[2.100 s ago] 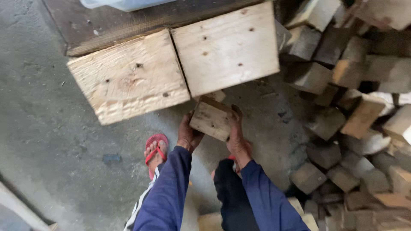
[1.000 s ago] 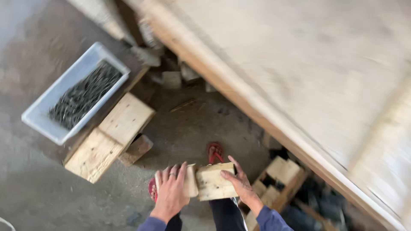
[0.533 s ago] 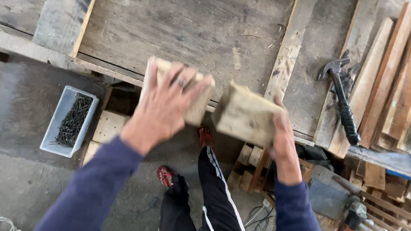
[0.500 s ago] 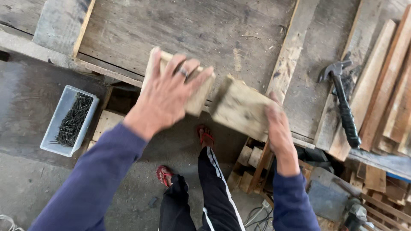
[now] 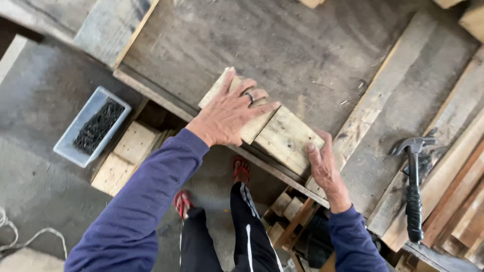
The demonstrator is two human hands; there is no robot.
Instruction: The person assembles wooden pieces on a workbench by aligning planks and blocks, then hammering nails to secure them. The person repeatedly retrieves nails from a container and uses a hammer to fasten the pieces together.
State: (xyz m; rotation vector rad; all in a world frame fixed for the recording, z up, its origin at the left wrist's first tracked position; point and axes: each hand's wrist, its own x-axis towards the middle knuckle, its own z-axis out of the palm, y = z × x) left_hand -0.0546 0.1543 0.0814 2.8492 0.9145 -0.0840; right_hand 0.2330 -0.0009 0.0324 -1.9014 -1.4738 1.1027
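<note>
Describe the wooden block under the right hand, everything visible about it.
The wooden block is a pale, rough-sawn rectangular piece, grain and a few dark marks on its top face. It lies flat near the front edge of the worn grey workbench, butted against a second block that the left hand covers. The right hand presses its near corner.

Soft, even daylight fills the view, bright enough to show the grain of the workbench (image 5: 312,55) without glare. Shadows are faint, darkest under the bench edge and in the upper left corner. Focus is mostly sharp, with slight smearing at the lower edge and mild wide-angle stretching toward the corners.
</note>
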